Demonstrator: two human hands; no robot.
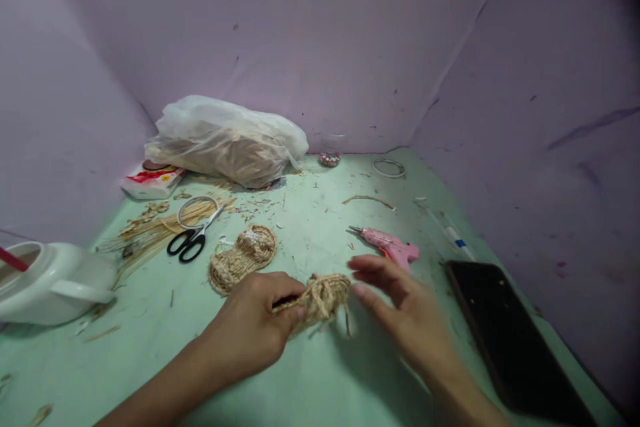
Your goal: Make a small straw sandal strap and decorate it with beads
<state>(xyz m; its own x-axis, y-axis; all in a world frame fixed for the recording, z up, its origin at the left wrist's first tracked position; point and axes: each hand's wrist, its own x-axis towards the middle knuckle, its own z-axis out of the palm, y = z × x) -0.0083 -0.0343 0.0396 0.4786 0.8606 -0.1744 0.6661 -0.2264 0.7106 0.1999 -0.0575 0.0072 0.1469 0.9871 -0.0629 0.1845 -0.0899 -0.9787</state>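
My left hand is closed on the near end of a small slipper of coiled straw cord, thumb on top. Loose strands and a knotted bow-like tuft show at the slipper's right end, and one strand hangs down. Just right of that end is my right hand, slightly blurred, with thumb and fingers apart and nothing seen between them. A matching straw slipper lies flat on the table beyond my left hand, with small white beads on its far end.
Black-handled scissors, a white ring and straw strips lie left. A white pot stands far left, a plastic bag at the back. Right are a pink glue gun and a phone.
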